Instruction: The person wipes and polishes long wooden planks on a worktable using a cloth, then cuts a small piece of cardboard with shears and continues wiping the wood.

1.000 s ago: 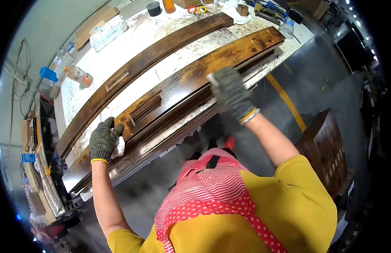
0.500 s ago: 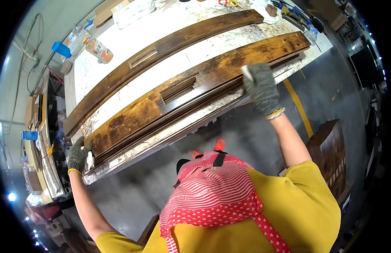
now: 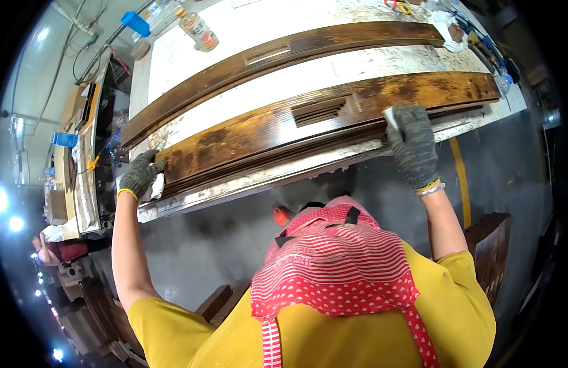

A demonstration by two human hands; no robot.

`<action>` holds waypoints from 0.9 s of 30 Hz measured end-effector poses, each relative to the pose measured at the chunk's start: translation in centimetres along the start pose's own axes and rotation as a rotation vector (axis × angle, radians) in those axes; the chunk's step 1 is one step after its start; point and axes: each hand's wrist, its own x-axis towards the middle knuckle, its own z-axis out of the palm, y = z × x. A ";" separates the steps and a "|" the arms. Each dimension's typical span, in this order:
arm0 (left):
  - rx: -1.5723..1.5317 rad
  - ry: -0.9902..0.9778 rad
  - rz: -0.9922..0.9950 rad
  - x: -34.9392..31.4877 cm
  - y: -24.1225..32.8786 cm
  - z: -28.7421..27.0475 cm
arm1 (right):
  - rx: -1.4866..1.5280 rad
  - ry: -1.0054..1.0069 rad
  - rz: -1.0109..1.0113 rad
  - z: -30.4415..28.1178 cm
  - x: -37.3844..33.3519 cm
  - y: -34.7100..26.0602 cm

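Both my hands wear dark grey-green knitted gloves. My left hand (image 3: 140, 174) closes around the left end of the near board (image 3: 235, 136), a long brown wooden piece with mottled dark stain and a rectangular slot. A crumpled white cloth (image 3: 154, 187) shows beside that hand. At the board's near edge, right of the slot, my right hand (image 3: 414, 147) is closed on a small white pad (image 3: 390, 118), mostly hidden by the glove; whether it is cloth or paper I cannot tell. More boards (image 3: 259, 161) lie stacked under this one.
Behind lies a second slotted board (image 3: 357, 35) on the white, stained worktable (image 3: 259, 83). A drink bottle (image 3: 198, 30) and a blue container (image 3: 135, 23) stand at the back left. Scissors (image 3: 399, 6) and tools (image 3: 485, 52) are at the back right. Wooden pieces (image 3: 489, 251) stand on the floor.
My right hand with the white pad has slid left along the board's near edge, closer to the slot. My left hand stays at the left end. The whole view has shifted.
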 end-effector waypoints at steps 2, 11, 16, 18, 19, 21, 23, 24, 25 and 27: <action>0.022 0.007 0.012 -0.1 0.5 -0.2 | -0.007 0.017 -0.093 1.9 -0.3 -3.2; 0.153 0.035 0.139 -0.9 0.1 -0.6 | 0.149 -0.083 -0.308 10.0 -0.7 -19.5; 0.253 -0.025 0.276 -1.2 -2.7 -3.3 | 0.294 -0.228 -0.284 10.0 0.5 -24.1; 0.302 0.061 0.212 -0.9 -7.2 -5.1 | 0.138 -0.161 -0.308 9.9 0.2 -21.8; 0.333 0.015 0.181 -0.6 -9.4 -5.8 | 0.184 -0.218 -0.293 9.0 0.9 -21.3; 0.358 -0.098 0.152 -0.6 -12.0 -6.1 | 0.155 -0.250 -0.358 8.9 1.0 -20.2; 0.315 -0.094 0.210 0.3 -14.2 -5.2 | 0.123 -0.248 -0.397 9.8 1.0 -20.7; 0.277 -0.084 0.269 0.4 -14.8 -4.9 | 0.128 -0.292 -0.428 10.3 1.1 -21.5; 0.244 -0.036 0.291 0.2 -15.2 -4.6 | 0.133 -0.336 -0.459 10.6 1.1 -22.3; 0.227 -0.032 0.275 0.3 -15.2 -4.6 | 0.114 -0.370 -0.503 11.8 1.4 -25.4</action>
